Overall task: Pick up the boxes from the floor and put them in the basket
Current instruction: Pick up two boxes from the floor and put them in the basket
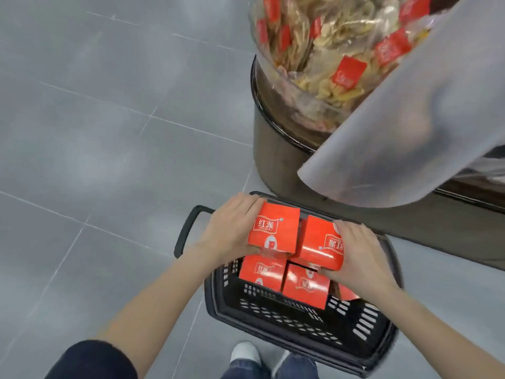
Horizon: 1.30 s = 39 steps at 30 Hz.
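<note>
Red cardboard fills the middle of the frame: a person stands over a black plastic shopping basket [276, 324] on a grey tiled floor [109, 132], a box in each bare hand. The left hand [232, 231] grips the left-hand box [273, 228] by its outer side, fingers curled over the far edge and thumb tucked under the near one. The right hand [360, 258] clasps the right-hand box [317, 242] from the opposite side, thumb at its near lower corner. The two boxes sit side by side, touching or nearly so, printed faces up and slightly tilted. Their longer sides, as far as can be told, run away from the person. Both hang directly above the far half of the basket, over the packed boxes [304, 287] lying flat inside; a further red corner shows by the right wrist. The way in appears to be straight down, with neither hand needing to reach sideways, and each hand has its own load. The slotted basket floor shows on the near side, so there looks to be room there if the far half proves too full. The basket handle [188, 228] lies folded outward to the left, out of the hands' path. Behind, a metal drum [273, 160] holds clear bags of snacks [314, 50], and a frosted plastic sheet [410, 119] hangs across the upper right. No box is visible on the tiles in this view.
</note>
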Motion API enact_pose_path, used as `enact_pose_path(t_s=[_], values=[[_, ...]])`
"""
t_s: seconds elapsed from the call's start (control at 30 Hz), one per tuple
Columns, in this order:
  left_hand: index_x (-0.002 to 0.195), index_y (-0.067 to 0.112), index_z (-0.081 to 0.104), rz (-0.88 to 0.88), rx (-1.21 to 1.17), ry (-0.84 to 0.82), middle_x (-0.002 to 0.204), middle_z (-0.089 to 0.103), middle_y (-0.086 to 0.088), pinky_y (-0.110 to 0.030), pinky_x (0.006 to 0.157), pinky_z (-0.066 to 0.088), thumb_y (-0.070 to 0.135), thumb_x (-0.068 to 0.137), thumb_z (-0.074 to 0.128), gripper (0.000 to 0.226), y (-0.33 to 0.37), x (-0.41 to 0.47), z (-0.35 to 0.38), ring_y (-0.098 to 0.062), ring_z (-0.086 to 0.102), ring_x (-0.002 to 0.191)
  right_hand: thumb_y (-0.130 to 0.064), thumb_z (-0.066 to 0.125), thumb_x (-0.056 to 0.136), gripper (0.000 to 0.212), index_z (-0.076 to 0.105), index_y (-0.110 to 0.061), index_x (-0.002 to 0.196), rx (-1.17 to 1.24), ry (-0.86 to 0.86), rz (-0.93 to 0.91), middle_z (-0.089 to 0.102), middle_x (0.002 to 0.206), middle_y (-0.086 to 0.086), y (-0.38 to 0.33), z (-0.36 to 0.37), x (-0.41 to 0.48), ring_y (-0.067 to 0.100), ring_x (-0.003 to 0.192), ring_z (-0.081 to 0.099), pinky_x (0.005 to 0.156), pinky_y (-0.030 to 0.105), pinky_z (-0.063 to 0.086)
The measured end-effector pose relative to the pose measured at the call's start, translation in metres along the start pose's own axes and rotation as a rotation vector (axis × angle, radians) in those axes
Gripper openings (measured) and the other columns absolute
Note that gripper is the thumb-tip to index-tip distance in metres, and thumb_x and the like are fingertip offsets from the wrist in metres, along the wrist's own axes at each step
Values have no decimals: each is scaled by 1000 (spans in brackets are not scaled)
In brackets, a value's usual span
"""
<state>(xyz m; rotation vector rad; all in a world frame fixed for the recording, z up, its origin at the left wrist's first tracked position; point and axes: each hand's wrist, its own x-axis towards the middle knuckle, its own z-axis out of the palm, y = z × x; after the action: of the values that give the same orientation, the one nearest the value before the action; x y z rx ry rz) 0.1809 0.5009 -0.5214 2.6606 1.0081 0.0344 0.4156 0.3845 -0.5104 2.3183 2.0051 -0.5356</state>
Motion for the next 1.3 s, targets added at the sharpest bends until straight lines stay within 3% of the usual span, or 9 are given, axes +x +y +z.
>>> enact_pose_path(t_s=[0.17, 0.4, 0.53, 0.6, 0.97, 1.03, 1.1, 1.2, 1.3], values=[[123, 3, 51, 11, 41, -15, 119, 62, -10, -35, 95, 47, 66, 45, 81, 104, -2, 24, 52, -26, 59, 111, -52, 83, 49, 91, 47, -14, 123, -47, -26, -24, 58, 116, 3, 20, 48, 21, 25, 108, 52, 97, 36, 37], [130, 1, 48, 14, 92, -29, 127, 57, -12, -39, 109, 26, 53, 43, 88, 109, 4, 17, 88, -28, 54, 122, -53, 79, 57, 94, 37, -17, 132, 5, -31, -25, 51, 129, 1, 34, 75, 22, 22, 123, 44, 112, 39, 25], [150, 7, 4, -38, 161, -148, 159, 10, -9, -37, 117, -8, 56, 68, 73, 118, 13, 14, 79, -23, 4, 147, -59, 74, 62, 113, 13, -13, 146, -39, -103, 13, 30, 149, 3, 30, 63, 23, 20, 140, 24, 119, 39, 6], [149, 10, -9, -57, 177, -198, 159, -6, -7, -38, 117, -12, 59, 72, 67, 119, 22, 10, 67, -21, -9, 147, -63, 71, 63, 120, 1, -14, 148, -41, -139, 22, 16, 156, 2, 30, 53, 19, 18, 145, 13, 119, 37, 1], [151, 14, 2, 40, 118, -349, 160, -1, -7, -34, 118, -4, 58, 84, 55, 96, 87, -25, -92, -19, 2, 147, -54, 61, 79, 87, 19, -19, 146, 174, -154, 109, 25, 152, -2, 40, -84, -77, 17, 140, 23, 114, 28, 18], [150, 12, 11, 122, 160, -352, 158, 11, -9, -35, 119, 10, 59, 82, 55, 94, 105, -29, -125, -20, 15, 146, -55, 58, 80, 84, 19, -20, 146, 193, -123, 183, 26, 152, -4, 44, -117, -110, 16, 140, 25, 113, 28, 21], [139, 11, 42, 219, 213, -376, 142, 47, -8, -33, 104, 42, 69, 69, 58, 92, 124, -30, -152, -18, 51, 127, -55, 58, 81, 82, 22, -19, 145, 224, -69, 250, 28, 150, -4, 49, -150, -147, 16, 139, 26, 112, 26, 21], [120, 16, 61, 304, 323, -323, 118, 67, 1, -21, 81, 54, 81, 68, 40, 86, 163, -32, -193, -9, 67, 101, -51, 61, 81, 80, 25, -17, 144, 271, 57, 349, 32, 148, -1, 56, -197, -207, 17, 138, 27, 113, 27, 20], [142, 11, 38, 404, 262, -357, 146, 42, -5, -25, 106, 38, 91, 63, 2, 118, 216, -28, -232, -15, 46, 132, -47, 64, 80, 80, 28, -14, 144, 282, 148, 438, 36, 146, 4, 64, -235, -272, 21, 136, 30, 112, 29, 23]])
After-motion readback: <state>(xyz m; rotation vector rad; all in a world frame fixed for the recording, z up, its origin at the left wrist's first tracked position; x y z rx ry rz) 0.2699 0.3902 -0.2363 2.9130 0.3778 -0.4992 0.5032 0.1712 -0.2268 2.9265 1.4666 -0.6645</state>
